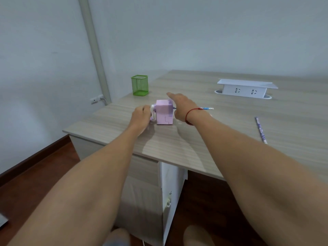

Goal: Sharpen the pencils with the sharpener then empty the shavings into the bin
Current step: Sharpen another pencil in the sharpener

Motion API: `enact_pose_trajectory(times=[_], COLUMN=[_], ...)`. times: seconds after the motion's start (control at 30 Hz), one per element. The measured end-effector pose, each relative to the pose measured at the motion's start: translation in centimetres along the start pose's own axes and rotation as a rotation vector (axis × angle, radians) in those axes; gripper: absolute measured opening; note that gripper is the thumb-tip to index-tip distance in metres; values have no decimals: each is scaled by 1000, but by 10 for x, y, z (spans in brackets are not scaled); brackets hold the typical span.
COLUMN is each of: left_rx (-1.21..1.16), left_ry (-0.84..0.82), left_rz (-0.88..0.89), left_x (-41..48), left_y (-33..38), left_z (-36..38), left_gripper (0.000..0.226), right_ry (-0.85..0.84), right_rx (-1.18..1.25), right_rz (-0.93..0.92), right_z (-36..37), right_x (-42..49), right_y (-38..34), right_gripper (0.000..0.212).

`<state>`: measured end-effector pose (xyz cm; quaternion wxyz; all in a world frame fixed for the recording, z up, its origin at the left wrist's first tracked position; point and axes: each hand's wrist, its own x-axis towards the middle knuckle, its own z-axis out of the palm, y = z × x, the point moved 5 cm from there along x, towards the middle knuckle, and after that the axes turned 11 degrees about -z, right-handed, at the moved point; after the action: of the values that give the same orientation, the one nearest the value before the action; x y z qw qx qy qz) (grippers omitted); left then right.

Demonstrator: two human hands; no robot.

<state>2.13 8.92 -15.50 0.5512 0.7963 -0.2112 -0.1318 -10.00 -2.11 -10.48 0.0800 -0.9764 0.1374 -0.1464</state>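
Observation:
A pink box-shaped sharpener [164, 112] stands on the wooden desk [221, 139] near its left end. My left hand [141, 115] is closed on the crank at the sharpener's left side. My right hand [181, 106] rests on the sharpener's top and right side, fingers spread, forefinger pointing away. A blue patterned pencil [206, 108] sticks out of the sharpener's right side, partly hidden behind my right wrist. A second pencil [261, 130], purple patterned, lies loose on the desk to the right.
A green mesh holder [140, 85] stands at the desk's far left corner. A white socket box [245, 88] sits at the back right. The desk's left and near edges drop to a dark wooden floor; a cabinet stands below.

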Motion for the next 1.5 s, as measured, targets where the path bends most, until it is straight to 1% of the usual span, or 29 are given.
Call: enact_pose_trajectory(times=[0.1, 0.2, 0.23, 0.33, 0.5, 0.63, 0.77, 0.83, 0.97, 1.03, 1.13, 1.23, 1.3, 1.37, 1.5], left_rx=[203, 385, 444, 604, 710, 796, 885, 935, 1137, 1199, 1168, 1084, 1065, 1057, 1019], left_ry=[-2, -93, -113, -100, -75, -49, -27, -32, -79, -75, -26, 52, 92, 123, 161], left_rz=[84, 198, 228, 296, 331, 391, 421, 427, 462, 475, 511, 560, 624, 685, 720], left_x=[-12, -21, -21, -17, -13, -9, -1, 3, 16, 22, 29, 36, 30, 16, -7], left_y=[5, 6, 3, -5, -6, -5, -4, -2, 8, 9, 20, 51, 64, 66, 55], left_z=[1, 7, 7, 3, -1, -2, 4, 4, 3, 4, 4, -7, -14, -18, -23], left_gripper=[24, 40, 42, 37, 31, 29, 30, 32, 31, 28, 22, 23, 24, 26, 25], right_ry=[-66, -121, -132, -124, -63, -18, 10, 49, 67, 56, 61, 82, 75, 61, 41], right_rx=[-50, -130, -162, -211, -162, -177, -154, -157, -123, -107, -88, -102, -115, -101, -82], right_rz=[-87, -95, -83, -41, 59, 86, 68, 56, 17, 2, 3, 19, 50, 47, 48], right_z=[7, 18, 22, 31, 39, 39, 40, 41, 43, 43, 44, 42, 40, 40, 42], right_x=[1, 1, 2, 7, 14, 16, 19, 23, 32, 36, 37, 34, 35, 39, 42], right_y=[-16, -28, -30, -31, -35, -34, -31, -31, -30, -31, -28, -27, -26, -27, -28], right_gripper=[85, 85, 85, 82, 77, 61, 56, 49, 37, 34, 35, 37, 37, 35, 36])
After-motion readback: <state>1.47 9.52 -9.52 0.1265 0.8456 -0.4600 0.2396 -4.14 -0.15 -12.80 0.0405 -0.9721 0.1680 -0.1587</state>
